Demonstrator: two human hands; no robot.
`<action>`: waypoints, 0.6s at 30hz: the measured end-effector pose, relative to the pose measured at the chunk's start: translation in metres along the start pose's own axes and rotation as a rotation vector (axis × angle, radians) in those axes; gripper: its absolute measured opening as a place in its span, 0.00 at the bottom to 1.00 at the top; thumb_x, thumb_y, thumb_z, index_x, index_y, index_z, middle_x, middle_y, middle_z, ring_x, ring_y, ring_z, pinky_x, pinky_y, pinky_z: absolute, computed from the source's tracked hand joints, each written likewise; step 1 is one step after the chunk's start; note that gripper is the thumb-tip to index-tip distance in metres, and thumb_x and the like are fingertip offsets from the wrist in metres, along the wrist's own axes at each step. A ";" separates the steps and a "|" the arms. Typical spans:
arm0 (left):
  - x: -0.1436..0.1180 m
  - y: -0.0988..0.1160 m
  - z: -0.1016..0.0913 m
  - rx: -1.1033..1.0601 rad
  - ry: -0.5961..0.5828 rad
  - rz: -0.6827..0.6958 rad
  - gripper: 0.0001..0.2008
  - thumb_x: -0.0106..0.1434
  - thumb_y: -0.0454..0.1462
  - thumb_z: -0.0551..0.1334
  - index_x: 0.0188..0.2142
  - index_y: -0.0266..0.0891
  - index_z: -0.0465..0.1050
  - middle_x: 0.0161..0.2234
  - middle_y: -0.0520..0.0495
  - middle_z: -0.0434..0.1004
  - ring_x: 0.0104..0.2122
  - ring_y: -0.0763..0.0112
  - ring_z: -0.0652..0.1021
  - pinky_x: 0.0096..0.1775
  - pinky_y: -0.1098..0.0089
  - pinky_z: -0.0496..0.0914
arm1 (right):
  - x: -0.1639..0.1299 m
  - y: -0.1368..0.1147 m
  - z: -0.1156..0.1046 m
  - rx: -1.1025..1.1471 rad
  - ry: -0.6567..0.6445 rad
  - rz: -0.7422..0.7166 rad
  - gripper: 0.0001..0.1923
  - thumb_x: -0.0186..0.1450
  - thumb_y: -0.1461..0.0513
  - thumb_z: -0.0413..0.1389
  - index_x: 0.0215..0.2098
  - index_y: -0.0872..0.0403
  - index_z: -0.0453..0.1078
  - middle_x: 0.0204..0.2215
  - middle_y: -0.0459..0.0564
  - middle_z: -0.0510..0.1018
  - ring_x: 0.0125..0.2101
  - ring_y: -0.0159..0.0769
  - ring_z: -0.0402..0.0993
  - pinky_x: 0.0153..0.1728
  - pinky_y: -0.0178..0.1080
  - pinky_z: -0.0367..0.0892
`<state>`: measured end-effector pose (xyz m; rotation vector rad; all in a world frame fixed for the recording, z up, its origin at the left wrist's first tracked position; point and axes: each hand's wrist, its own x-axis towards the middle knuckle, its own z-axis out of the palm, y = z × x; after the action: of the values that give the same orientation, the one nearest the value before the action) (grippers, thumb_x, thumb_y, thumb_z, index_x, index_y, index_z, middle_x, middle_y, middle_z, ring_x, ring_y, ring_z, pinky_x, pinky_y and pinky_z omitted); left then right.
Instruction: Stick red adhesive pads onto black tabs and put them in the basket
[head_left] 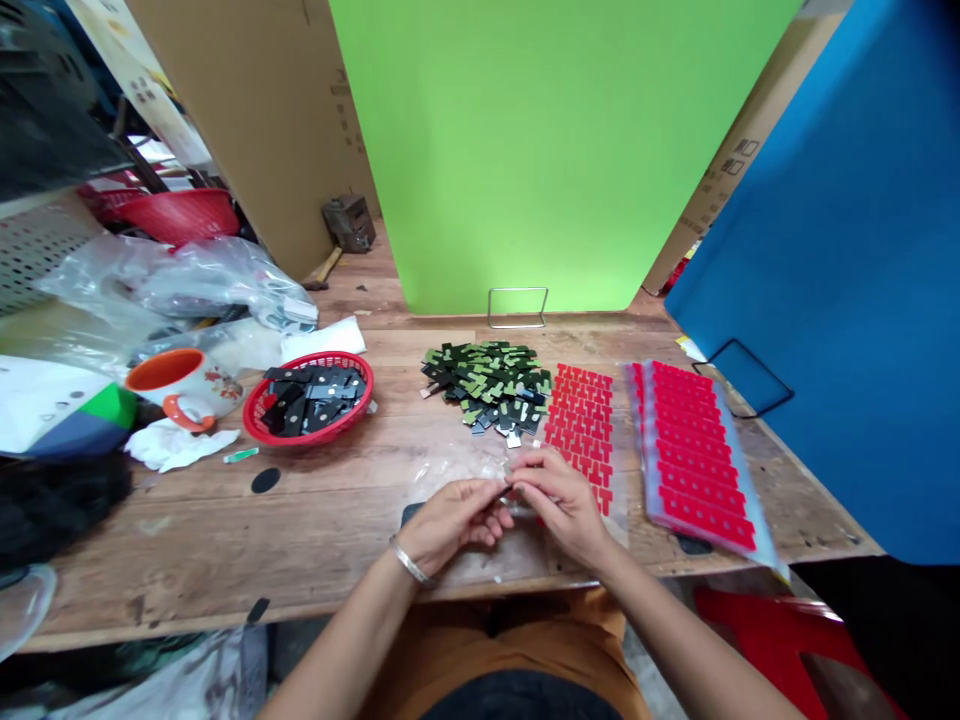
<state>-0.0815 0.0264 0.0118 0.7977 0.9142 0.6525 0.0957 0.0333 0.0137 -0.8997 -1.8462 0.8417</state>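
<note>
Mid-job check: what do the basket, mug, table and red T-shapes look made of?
Basket: probably plastic, slightly glossy; moulded-looking openwork sides.
Mug: likely glazed ceramic; smooth white outside, orange inside.
Table: wood or wood-look laminate; brown grain and plank lines.
Red T-shapes: thin sheet material, fairly matte; plastic or paper, can't tell.

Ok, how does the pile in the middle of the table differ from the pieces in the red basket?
The middle pile lies loose on the table, while the basket pieces are contained in the red basket. The middle pile shows many green faces among black; the basket pieces look mostly black. Both are jumbled heaps of small flat pieces.
</note>
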 end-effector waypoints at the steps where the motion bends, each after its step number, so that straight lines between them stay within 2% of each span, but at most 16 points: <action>1: 0.001 0.000 0.001 0.040 -0.005 -0.007 0.18 0.56 0.47 0.59 0.34 0.33 0.73 0.25 0.46 0.74 0.22 0.76 0.71 0.27 0.75 0.66 | -0.005 0.000 -0.002 0.013 -0.015 0.031 0.11 0.64 0.64 0.49 0.42 0.50 0.72 0.39 0.51 0.71 0.41 0.36 0.68 0.41 0.39 0.64; 3: 0.003 -0.003 0.001 0.201 0.110 0.086 0.14 0.54 0.45 0.62 0.31 0.34 0.74 0.23 0.49 0.74 0.21 0.76 0.71 0.26 0.75 0.65 | -0.012 0.002 -0.005 0.002 -0.008 0.119 0.14 0.64 0.64 0.49 0.47 0.50 0.69 0.41 0.52 0.71 0.41 0.36 0.68 0.41 0.39 0.65; 5: 0.007 -0.008 0.001 0.443 0.293 0.255 0.12 0.55 0.44 0.61 0.31 0.37 0.75 0.26 0.48 0.76 0.25 0.71 0.74 0.30 0.72 0.67 | -0.018 0.008 -0.006 -0.069 0.027 0.186 0.16 0.64 0.64 0.49 0.49 0.50 0.67 0.40 0.52 0.72 0.41 0.36 0.68 0.41 0.40 0.65; 8: 0.012 -0.017 0.001 0.810 0.484 0.472 0.10 0.58 0.43 0.58 0.32 0.42 0.76 0.33 0.47 0.78 0.34 0.65 0.75 0.39 0.68 0.66 | -0.023 0.017 -0.001 -0.259 0.037 0.154 0.15 0.62 0.64 0.50 0.47 0.50 0.68 0.38 0.52 0.73 0.41 0.38 0.66 0.42 0.42 0.64; 12: 0.015 -0.028 0.002 1.088 0.522 0.574 0.11 0.61 0.40 0.55 0.34 0.41 0.75 0.33 0.45 0.76 0.36 0.64 0.74 0.41 0.67 0.65 | -0.024 0.022 0.011 -0.471 -0.023 0.079 0.12 0.63 0.63 0.50 0.44 0.49 0.70 0.38 0.52 0.72 0.40 0.40 0.63 0.41 0.43 0.61; 15: 0.015 -0.033 0.000 1.194 0.507 0.601 0.11 0.62 0.40 0.54 0.34 0.40 0.75 0.32 0.44 0.74 0.36 0.65 0.72 0.39 0.67 0.65 | -0.023 0.025 0.018 -0.518 -0.052 0.066 0.11 0.65 0.63 0.48 0.40 0.50 0.72 0.35 0.50 0.73 0.39 0.39 0.63 0.40 0.41 0.60; 18: 0.016 -0.036 -0.002 1.265 0.478 0.605 0.12 0.62 0.40 0.53 0.35 0.40 0.74 0.31 0.44 0.73 0.35 0.65 0.72 0.38 0.67 0.64 | -0.022 0.028 0.023 -0.538 -0.025 0.075 0.11 0.65 0.62 0.47 0.35 0.52 0.72 0.32 0.49 0.74 0.38 0.38 0.62 0.41 0.41 0.58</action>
<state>-0.0706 0.0195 -0.0253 2.1651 1.5556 0.7676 0.0892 0.0250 -0.0267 -1.2977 -2.1120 0.3965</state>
